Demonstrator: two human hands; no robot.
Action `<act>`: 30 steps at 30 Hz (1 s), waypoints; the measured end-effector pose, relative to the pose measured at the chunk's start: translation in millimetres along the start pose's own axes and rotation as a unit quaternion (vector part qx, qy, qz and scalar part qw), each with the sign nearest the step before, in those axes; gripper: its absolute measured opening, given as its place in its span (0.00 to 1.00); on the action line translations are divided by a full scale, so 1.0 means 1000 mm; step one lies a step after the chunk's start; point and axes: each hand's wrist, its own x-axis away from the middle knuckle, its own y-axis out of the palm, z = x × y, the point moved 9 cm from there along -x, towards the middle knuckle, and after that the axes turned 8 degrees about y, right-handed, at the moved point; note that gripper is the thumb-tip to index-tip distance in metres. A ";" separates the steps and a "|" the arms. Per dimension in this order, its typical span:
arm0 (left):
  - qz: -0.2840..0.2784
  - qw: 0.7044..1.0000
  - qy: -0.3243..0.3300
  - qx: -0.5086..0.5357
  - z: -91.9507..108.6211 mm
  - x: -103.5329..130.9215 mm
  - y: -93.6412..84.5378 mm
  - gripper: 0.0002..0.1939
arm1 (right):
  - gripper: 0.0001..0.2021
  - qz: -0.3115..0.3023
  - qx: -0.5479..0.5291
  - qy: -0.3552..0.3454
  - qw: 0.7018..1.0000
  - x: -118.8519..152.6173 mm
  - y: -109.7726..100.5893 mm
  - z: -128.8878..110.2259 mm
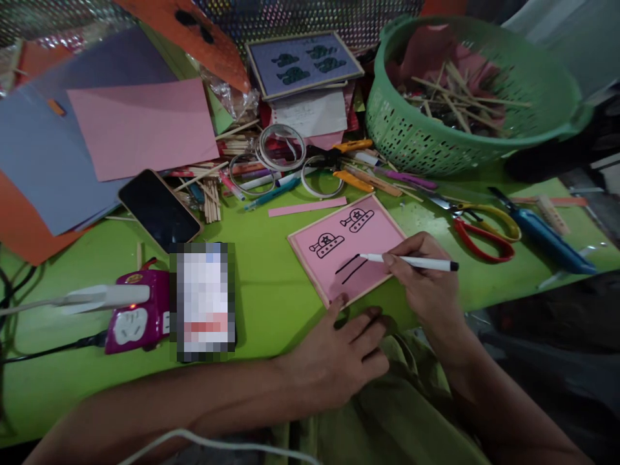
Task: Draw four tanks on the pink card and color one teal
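A pink card (310, 278) with a thin wooden frame lies tilted on the green table. Two small tanks, each with a star, are drawn on it in black, and below them run two slanted black lines. My right hand (426, 278) grips a white marker (429, 263), its tip touching the card at the upper line's end. At the card's lower edge, my left hand (351, 345) rests with fingers spread, one fingertip on the frame's corner.
A green basket (416, 139) of sticks stands back right. Scissors (484, 239) and a blue cutter (552, 236) lie right. Tape rolls (262, 152) and pens sit behind the card. Phones (159, 210), a purple power adapter (138, 316) and coloured paper (145, 126) occupy the left.
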 end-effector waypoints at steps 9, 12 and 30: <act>-0.010 1.000 -0.003 0.008 0.000 0.001 0.003 0.08 | 0.07 0.007 -0.070 0.037 0.997 0.002 -0.005 0.012; -0.002 1.000 -0.003 0.009 0.001 0.001 0.004 0.08 | 0.06 0.009 -0.137 0.047 0.989 0.000 -0.006 0.016; 0.023 1.000 -0.009 0.015 0.001 0.000 -0.002 0.06 | 0.07 -0.172 -0.135 0.059 0.974 0.013 0.023 0.006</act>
